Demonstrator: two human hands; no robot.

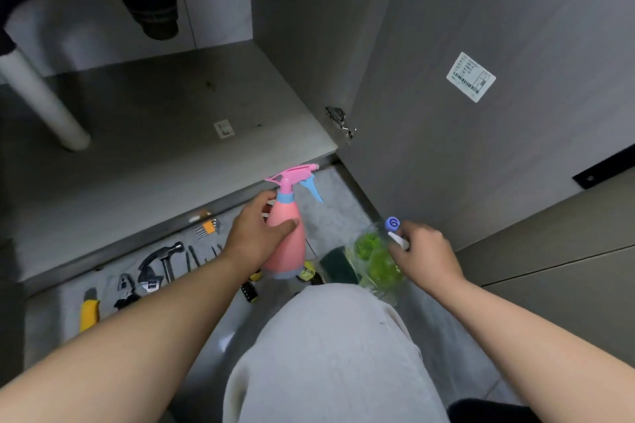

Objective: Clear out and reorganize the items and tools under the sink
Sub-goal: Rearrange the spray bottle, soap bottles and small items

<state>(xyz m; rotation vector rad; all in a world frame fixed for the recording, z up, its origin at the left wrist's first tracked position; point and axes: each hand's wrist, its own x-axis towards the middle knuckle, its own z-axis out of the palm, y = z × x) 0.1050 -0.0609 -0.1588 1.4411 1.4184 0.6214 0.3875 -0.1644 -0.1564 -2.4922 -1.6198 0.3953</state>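
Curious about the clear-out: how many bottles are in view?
2: pink spray bottle in the left hand, clear blue-capped bottle in the right hand. Others may hide behind the knee.

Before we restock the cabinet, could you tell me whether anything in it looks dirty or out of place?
The cabinet floor carries dark specks toward the back, and a small white label lies askew near its front edge. No spill shows. The left hand grips the pink spray bottle; the right hand holds a blue-capped clear bottle.
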